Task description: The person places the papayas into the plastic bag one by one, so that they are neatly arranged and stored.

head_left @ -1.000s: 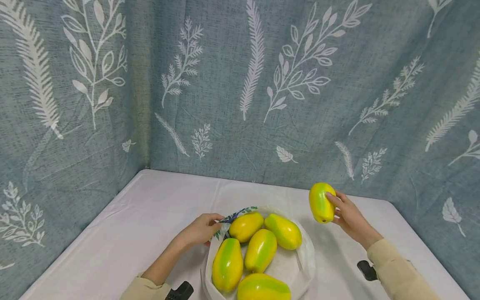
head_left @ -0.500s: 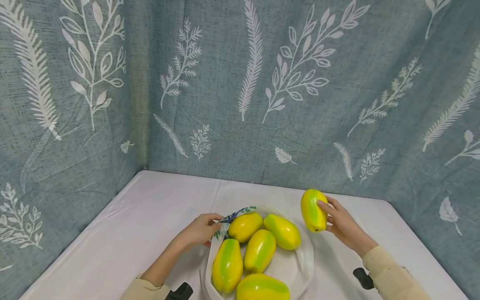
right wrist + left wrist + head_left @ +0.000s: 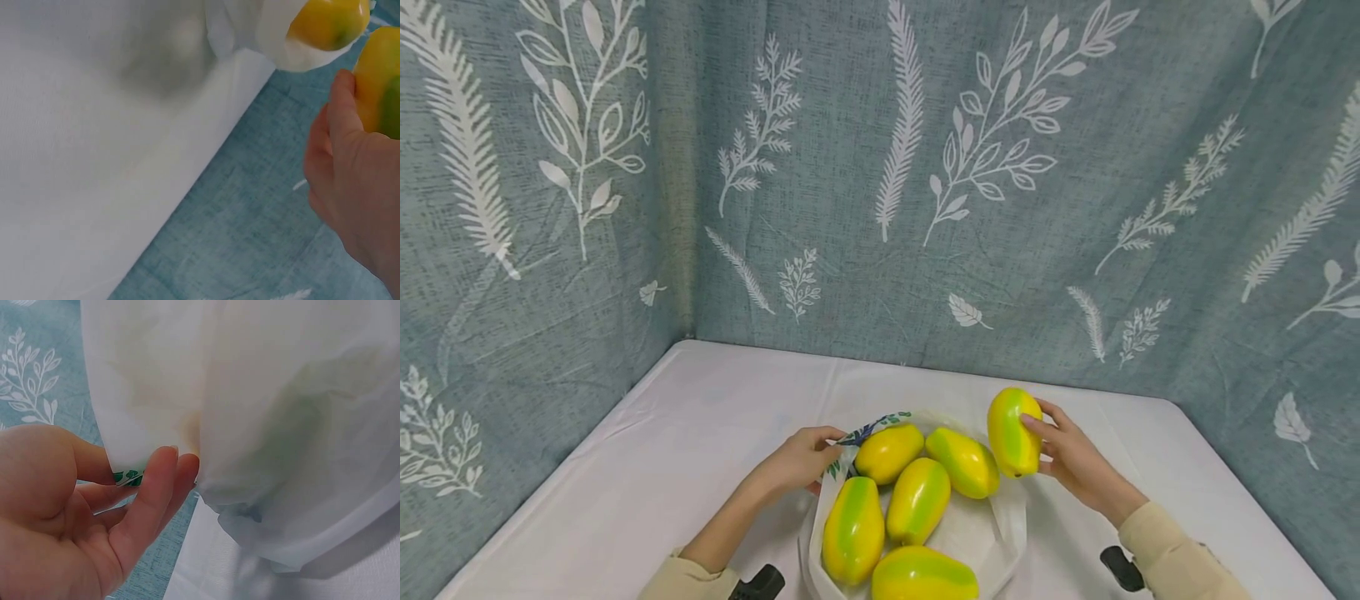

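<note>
In the head view a white plastic bag (image 3: 1013,533) with a blue and green leaf print stands with its mouth wide, and several yellow-green papayas (image 3: 919,502) lie inside it. My left hand (image 3: 801,462) pinches the bag's rim at its upper left; the left wrist view shows the thumb and fingers (image 3: 159,487) on the thin plastic. My right hand (image 3: 1075,454) grips another papaya (image 3: 1011,432) upright above the bag's right rim, where it overlaps a papaya inside. In the right wrist view this held papaya (image 3: 378,81) is cut off by the frame's edge.
A white cloth covers the table (image 3: 730,400). Blue-grey curtains (image 3: 850,183) with white leaf prints hang along its back and sides. Dark wrist-worn devices (image 3: 1123,568) show by both beige sleeves (image 3: 1172,550).
My right hand has carried its papaya leftward and down, from right of the bag to its right rim. The left hand keeps its place on the bag.
</note>
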Tool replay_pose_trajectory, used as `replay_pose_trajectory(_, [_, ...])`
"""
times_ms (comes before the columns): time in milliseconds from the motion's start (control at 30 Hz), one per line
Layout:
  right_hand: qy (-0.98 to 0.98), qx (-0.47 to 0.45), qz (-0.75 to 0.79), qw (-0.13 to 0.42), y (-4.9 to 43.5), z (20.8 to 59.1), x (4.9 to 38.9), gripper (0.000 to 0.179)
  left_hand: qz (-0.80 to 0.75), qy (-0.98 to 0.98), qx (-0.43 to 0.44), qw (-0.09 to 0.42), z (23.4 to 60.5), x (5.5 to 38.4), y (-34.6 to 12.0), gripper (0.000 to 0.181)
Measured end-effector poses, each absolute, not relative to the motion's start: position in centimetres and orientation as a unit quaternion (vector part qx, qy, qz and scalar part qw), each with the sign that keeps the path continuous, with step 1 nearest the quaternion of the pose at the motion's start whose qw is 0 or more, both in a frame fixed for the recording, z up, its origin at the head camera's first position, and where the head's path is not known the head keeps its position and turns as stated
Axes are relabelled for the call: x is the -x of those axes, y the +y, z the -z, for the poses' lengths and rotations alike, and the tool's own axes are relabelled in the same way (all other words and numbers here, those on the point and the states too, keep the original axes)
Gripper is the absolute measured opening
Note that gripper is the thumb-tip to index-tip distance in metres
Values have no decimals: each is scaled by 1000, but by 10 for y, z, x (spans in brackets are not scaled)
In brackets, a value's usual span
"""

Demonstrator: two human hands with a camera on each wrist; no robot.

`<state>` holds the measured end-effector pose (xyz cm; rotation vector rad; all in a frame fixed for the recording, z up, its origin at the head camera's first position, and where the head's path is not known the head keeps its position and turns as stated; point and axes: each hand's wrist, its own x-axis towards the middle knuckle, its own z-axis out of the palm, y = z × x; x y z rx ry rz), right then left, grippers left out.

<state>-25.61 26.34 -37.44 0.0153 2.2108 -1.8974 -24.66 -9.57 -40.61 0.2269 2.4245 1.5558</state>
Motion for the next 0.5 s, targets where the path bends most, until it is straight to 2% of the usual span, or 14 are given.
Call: replay_pose_trajectory(500, [752,8,643,146,246,383,240,67,-529,836,-80,122,407,247,-96,31])
